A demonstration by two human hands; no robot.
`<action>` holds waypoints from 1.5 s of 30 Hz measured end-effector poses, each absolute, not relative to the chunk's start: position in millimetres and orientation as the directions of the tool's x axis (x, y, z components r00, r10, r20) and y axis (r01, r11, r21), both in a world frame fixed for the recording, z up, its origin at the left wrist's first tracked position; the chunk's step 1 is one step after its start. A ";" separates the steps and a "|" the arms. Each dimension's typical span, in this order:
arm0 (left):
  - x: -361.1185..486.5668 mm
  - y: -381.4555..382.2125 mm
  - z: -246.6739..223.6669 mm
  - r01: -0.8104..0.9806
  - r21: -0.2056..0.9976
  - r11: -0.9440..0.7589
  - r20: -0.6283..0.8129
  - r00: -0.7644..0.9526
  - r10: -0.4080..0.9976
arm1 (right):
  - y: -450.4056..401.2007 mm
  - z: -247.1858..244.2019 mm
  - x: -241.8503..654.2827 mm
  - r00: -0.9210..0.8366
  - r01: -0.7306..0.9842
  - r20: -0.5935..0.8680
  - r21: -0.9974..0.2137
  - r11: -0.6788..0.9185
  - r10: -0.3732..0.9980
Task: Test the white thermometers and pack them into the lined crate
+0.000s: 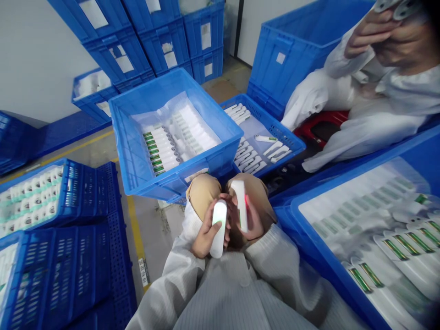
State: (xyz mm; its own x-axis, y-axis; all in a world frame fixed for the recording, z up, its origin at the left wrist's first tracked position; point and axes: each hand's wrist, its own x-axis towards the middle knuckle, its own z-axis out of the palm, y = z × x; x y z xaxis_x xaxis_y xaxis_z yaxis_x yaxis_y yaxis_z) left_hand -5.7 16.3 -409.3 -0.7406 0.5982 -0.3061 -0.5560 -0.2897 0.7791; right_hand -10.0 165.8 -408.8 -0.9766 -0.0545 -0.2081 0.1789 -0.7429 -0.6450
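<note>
1. At eight o'clock, blue crates (80,256) are stacked beside yellow tape (135,229).
2. At eleven, a blue bin (220,158) is seen.
3. Centrally, a white device (218,229) is clasped by the left hand (205,233), another white unit (241,204) by the right hand (254,220), fingers curled.

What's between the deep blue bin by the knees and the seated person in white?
A shallow perforated blue tray holding white handheld devices, as the head view shows.

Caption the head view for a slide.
Left hand and right hand each hold a white device before an open blue crate.
</note>
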 end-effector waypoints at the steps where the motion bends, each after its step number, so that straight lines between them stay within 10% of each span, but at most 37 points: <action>1: -8.1 16.5 -411.0 -0.532 0.783 -0.322 -0.313 -0.784 0.536 | 167.9 -407.8 -8.0 -0.976 0.166 -0.216 -0.658 -0.735 -0.027; 6: -30.6 22.6 -416.8 -0.506 0.632 -0.587 -0.361 -0.863 0.354 | 168.5 -409.2 10.6 -0.943 0.332 -0.244 -0.705 -0.627 -0.225; 14: -50.5 32.7 -414.1 -0.614 0.317 -0.722 -0.430 -0.772 0.468 | 144.2 -412.4 31.4 -0.802 0.550 -0.382 -0.772 -0.318 -0.458; 35: -52.5 29.1 -417.0 -0.663 0.406 -0.629 -0.385 -0.748 0.540 | 157.6 -403.6 24.5 -0.768 0.476 -0.251 -0.838 -0.265 -0.589; 45: -51.2 28.0 -430.3 -0.711 0.400 -0.579 -0.374 -0.703 0.605 | 193.4 -401.2 11.1 -0.932 0.357 -0.289 -0.645 -0.676 -0.217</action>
State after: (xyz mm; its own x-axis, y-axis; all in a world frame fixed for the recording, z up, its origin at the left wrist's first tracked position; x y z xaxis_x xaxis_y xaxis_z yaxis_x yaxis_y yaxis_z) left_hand -51.2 28.0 -430.3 -0.7032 0.6048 -0.3739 -0.7106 -0.5788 0.4001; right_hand 11.1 193.4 -401.2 -0.9325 -0.2171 -0.2887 0.3570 -0.6759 -0.6447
